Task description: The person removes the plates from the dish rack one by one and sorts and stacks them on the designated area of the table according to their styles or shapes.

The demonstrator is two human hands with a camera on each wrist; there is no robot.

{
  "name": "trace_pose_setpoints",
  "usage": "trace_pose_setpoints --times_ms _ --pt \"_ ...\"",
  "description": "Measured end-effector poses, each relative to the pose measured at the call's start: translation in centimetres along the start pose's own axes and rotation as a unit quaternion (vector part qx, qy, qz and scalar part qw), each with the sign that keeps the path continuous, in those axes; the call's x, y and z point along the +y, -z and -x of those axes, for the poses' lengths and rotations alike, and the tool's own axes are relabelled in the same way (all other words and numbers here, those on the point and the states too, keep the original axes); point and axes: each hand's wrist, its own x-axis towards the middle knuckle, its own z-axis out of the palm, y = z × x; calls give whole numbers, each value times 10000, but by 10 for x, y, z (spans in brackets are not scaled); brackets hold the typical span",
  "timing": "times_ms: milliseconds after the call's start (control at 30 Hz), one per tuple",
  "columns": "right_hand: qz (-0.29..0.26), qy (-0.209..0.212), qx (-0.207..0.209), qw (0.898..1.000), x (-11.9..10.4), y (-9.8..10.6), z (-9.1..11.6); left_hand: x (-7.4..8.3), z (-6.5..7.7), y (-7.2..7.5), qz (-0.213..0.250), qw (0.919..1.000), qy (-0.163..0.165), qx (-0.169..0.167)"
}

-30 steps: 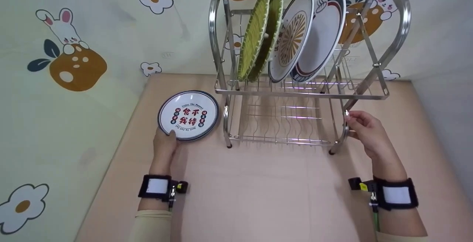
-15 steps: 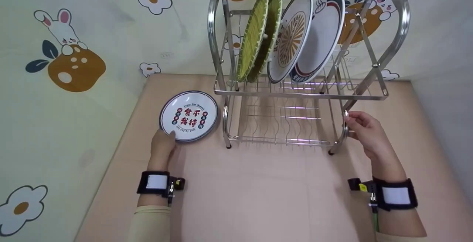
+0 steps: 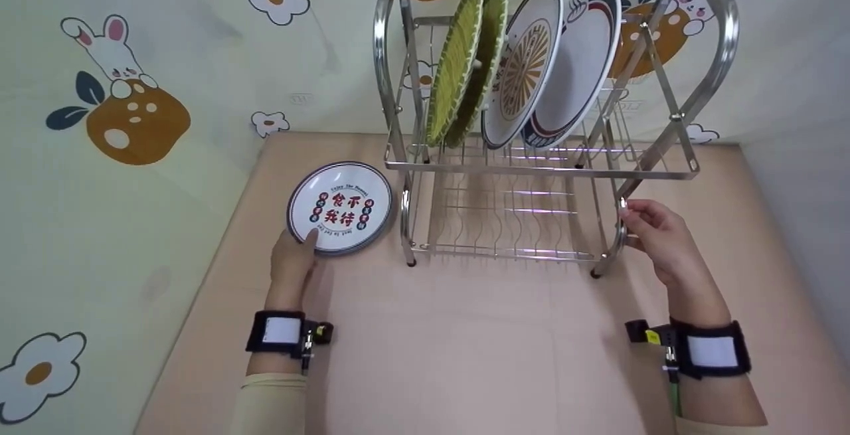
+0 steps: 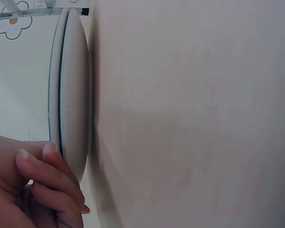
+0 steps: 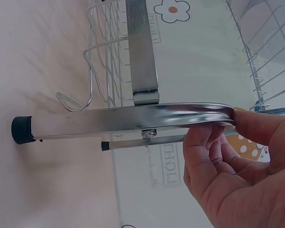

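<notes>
On the table's left side lies a white plate [image 3: 368, 222] with a blue rim and red characters. My left hand [image 3: 292, 259] grips its near left edge, the thumb on top of the rim. The left wrist view shows a second rim line directly under the top one, like stacked plates [image 4: 71, 85], with curled fingers [image 4: 52, 175] at the near edge. My right hand [image 3: 661, 236] pinches the metal dish rack [image 3: 544, 171] at its right front leg. In the right wrist view the thumb and fingers [image 5: 199, 156] close around the leg's curved bar [image 5: 190, 115].
On the rack's upper tier stand two green leaf-like plates [image 3: 458, 70], a white plate with a gold sunburst [image 3: 524, 70] and a white dish with a dark and red rim [image 3: 578, 70]. Wire slots [image 3: 505, 222] form the lower tier. A patterned wall [image 3: 219, 56] rises behind.
My left hand has shifted slightly left, and its thumb now reaches further over the plate's rim. The plate has moved a touch right. The right hand and rack stay put.
</notes>
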Motion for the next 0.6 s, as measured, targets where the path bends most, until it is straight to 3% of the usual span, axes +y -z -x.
trace_pose_setpoints --times_ms 167,233,400,500,600 --pt "-38 7 -5 10000 1 0 -1 8 11 7 123 9994 -60 315" --pt "-13 2 9 10000 1 -1 -1 14 15 8 219 9978 -257 572" --pt "-18 2 18 10000 2 -2 -1 35 28 4 708 9843 -1128 1156" --pt "97 63 12 9999 2 -1 -1 48 37 -2 1032 9725 -1780 1095" --pt "107 86 5 9999 1 -1 0 60 44 -9 1214 9596 -2409 799"
